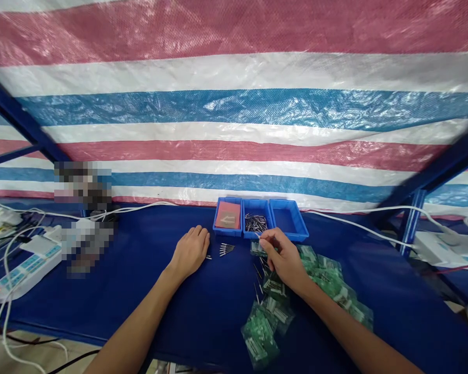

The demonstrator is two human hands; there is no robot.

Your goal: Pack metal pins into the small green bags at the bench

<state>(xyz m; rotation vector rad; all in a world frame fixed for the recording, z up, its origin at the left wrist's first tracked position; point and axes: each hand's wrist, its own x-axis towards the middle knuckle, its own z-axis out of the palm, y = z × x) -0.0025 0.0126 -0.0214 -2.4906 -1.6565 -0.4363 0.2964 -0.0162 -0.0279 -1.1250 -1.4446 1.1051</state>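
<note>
On the blue cloth-covered bench (101, 291), both bare hands work close to a row of three small blue trays set against a striped tarpaulin (234, 104).

Left hand (189, 252): lies palm down and flat on the cloth, fingers together and relaxed, gripping nothing. Just to its right lies a small bundle of metal pins (226, 249), lined up side by side; a stray pin or two sits at the fingertips, near touching.

Right hand (283, 257): raised slightly over the cloth, thumb and forefinger pinched narrow at the tip. Something thin seems to be held there, probably a single pin, but it is too small to be sure. The pinch sits just in front of the middle tray (256, 222), which holds a heap of loose pins. The left tray (228, 217) holds a reddish pad or card. The right tray (288, 221) shows only its blue floor.

Under and around the right wrist: a scatter of small green packets (327, 278), clear-fronted, trailing toward the near edge of the bench. A few loose pins lie among them.

Far left: a white power strip (27, 267) with white cables. Far right: another white cable (359, 221) runs along the back edge toward a second strip.
</note>
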